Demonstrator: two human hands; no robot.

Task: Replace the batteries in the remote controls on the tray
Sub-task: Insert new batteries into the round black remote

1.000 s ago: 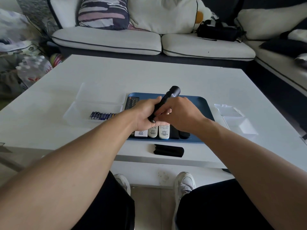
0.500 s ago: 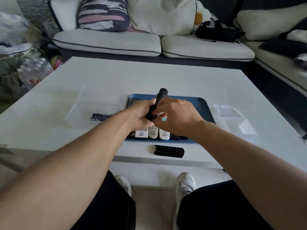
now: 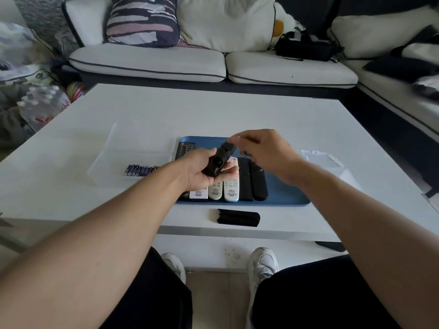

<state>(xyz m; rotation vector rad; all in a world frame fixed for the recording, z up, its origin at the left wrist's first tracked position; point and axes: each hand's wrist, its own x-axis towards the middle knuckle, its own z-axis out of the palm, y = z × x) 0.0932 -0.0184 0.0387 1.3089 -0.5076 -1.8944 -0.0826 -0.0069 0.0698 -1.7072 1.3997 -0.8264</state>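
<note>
Both forearms come into view bare, no sleeves, no watch, no rings showing on the left hand (image 3: 202, 169) or the right hand (image 3: 268, 153). Black trousers (image 3: 320, 295) cover both thighs. Down on the floor, white sneakers (image 3: 262, 264) with pale grey panels, toes just peeking out beneath the knees.
</note>
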